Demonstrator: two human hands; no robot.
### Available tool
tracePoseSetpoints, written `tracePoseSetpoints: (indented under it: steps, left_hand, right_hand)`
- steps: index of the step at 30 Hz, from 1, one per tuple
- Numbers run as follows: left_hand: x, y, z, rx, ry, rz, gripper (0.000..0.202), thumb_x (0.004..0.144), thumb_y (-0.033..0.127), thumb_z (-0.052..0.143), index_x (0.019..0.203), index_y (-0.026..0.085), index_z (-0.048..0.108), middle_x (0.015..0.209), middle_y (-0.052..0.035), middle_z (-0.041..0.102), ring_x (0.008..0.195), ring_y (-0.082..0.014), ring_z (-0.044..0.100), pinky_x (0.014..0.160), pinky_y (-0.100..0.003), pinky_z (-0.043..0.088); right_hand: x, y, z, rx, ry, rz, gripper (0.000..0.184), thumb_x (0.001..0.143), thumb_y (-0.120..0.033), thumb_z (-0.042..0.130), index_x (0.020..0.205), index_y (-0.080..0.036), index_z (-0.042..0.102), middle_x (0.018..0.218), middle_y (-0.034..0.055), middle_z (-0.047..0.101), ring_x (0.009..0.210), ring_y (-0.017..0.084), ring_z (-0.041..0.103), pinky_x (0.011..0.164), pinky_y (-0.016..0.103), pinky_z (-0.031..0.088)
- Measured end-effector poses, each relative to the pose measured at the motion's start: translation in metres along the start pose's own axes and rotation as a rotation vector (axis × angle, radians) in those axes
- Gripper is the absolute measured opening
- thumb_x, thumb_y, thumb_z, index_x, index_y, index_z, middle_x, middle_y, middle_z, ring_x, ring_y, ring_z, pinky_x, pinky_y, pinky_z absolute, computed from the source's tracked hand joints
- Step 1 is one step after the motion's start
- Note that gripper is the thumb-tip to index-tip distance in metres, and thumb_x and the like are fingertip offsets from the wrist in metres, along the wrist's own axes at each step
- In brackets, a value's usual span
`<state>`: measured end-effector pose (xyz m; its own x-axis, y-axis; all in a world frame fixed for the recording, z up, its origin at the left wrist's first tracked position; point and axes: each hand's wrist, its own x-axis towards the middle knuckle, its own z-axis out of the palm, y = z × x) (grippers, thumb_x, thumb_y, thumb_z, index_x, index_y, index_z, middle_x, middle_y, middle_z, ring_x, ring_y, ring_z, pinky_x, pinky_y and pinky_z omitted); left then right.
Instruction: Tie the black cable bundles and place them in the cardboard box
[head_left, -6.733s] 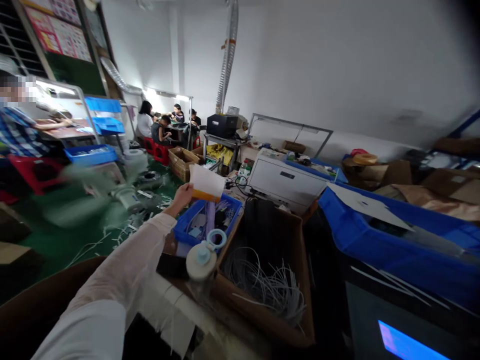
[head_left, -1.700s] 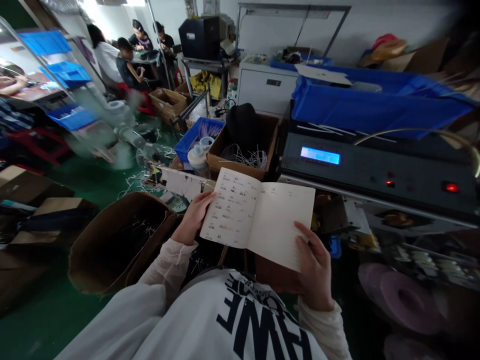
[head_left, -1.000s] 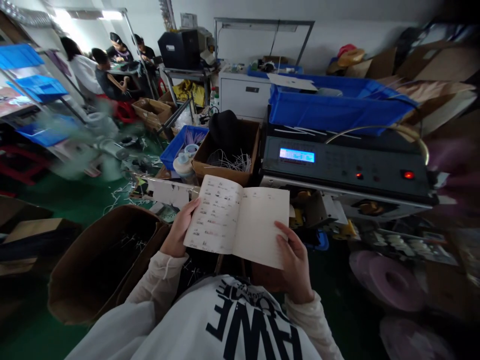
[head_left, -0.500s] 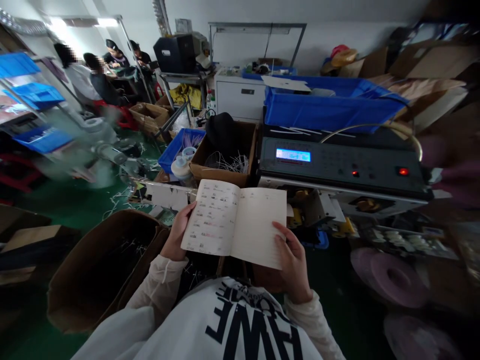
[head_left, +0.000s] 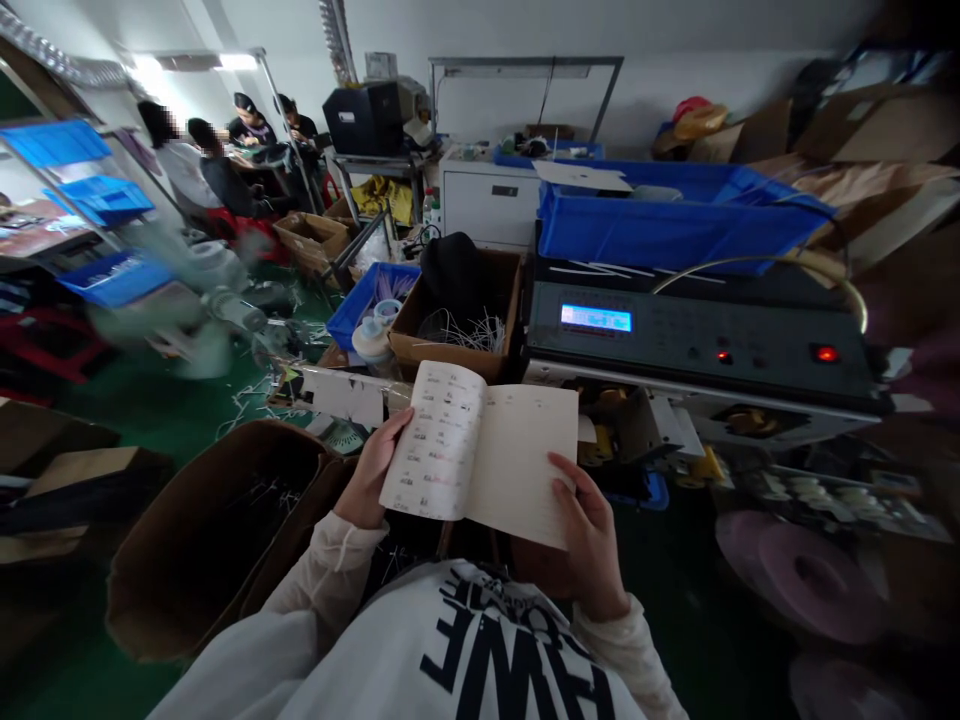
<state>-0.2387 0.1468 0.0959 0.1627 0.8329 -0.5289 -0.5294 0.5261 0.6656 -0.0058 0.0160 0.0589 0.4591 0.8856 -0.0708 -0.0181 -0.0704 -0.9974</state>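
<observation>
An open notebook (head_left: 480,450) is held in front of my chest, its left page filled with small handwritten lines, its right page blank. My left hand (head_left: 370,475) grips the left edge with the thumb on the page. My right hand (head_left: 589,530) holds the lower right corner, thumb lying across the paper. Just beyond the notebook stands a grey machine (head_left: 697,345) with a lit blue display (head_left: 595,318) and red lights.
A brown paper sack (head_left: 202,530) stands open at my left knee. A cardboard box of white wires (head_left: 461,325) and a small blue bin (head_left: 360,300) sit ahead. Large blue crates (head_left: 675,215) lie behind the machine. Pink spools (head_left: 802,575) are at right. Several people sit far left.
Earlier my left hand lifted the notebook from the blue bin; now both hands hold it open before me. Over the last second the view only shifted slightly, the grip unchanged.
</observation>
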Motion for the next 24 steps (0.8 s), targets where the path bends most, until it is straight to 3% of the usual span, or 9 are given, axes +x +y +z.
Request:
tracePoseSetpoints:
  steps: [7, 15, 19, 24]
  left_hand:
    - [-0.019, -0.011, 0.015, 0.055, -0.201, 0.02, 0.019, 0.073, 0.028, 0.072, 0.086, 0.016, 0.068, 0.08, -0.0011, 0.069, 0.067, -0.014, 0.062, 0.063, -0.023, 0.05]
    - [-0.03, -0.026, 0.038, 0.083, -0.196, -0.028, 0.029, 0.06, 0.029, 0.082, 0.082, 0.015, 0.069, 0.076, -0.0025, 0.07, 0.065, -0.0154, 0.064, 0.061, -0.026, 0.051]
    - [-0.028, -0.032, 0.039, 0.122, -0.311, 0.02, 0.028, 0.062, 0.033, 0.081, 0.082, 0.016, 0.071, 0.079, -0.004, 0.072, 0.071, -0.0176, 0.066, 0.066, -0.026, 0.052]
    - [-0.023, -0.032, 0.035, 0.17, -0.281, 0.092, 0.029, 0.06, 0.038, 0.081, 0.079, 0.018, 0.072, 0.073, -0.0021, 0.071, 0.064, -0.0165, 0.064, 0.059, -0.024, 0.05]
  right_hand:
    - [-0.002, 0.002, 0.003, -0.036, -0.001, -0.002, 0.04, 0.085, -0.047, 0.057, 0.118, -0.025, 0.062, 0.127, 0.0058, 0.06, 0.117, 0.027, 0.052, 0.098, 0.041, 0.041]
    - [-0.01, -0.009, 0.007, -0.024, -0.025, -0.006, 0.044, 0.088, -0.054, 0.049, 0.121, -0.027, 0.061, 0.132, 0.0053, 0.056, 0.121, 0.027, 0.051, 0.098, 0.04, 0.044]
    - [-0.017, -0.015, 0.009, 0.025, -0.046, -0.039, 0.046, 0.088, -0.053, 0.049, 0.125, -0.026, 0.058, 0.132, 0.0059, 0.056, 0.119, 0.027, 0.052, 0.098, 0.041, 0.046]
    - [-0.02, -0.008, 0.008, 0.145, -0.058, -0.073, 0.056, 0.083, -0.058, 0.055, 0.129, -0.026, 0.054, 0.134, 0.0067, 0.054, 0.122, 0.029, 0.051, 0.098, 0.042, 0.046]
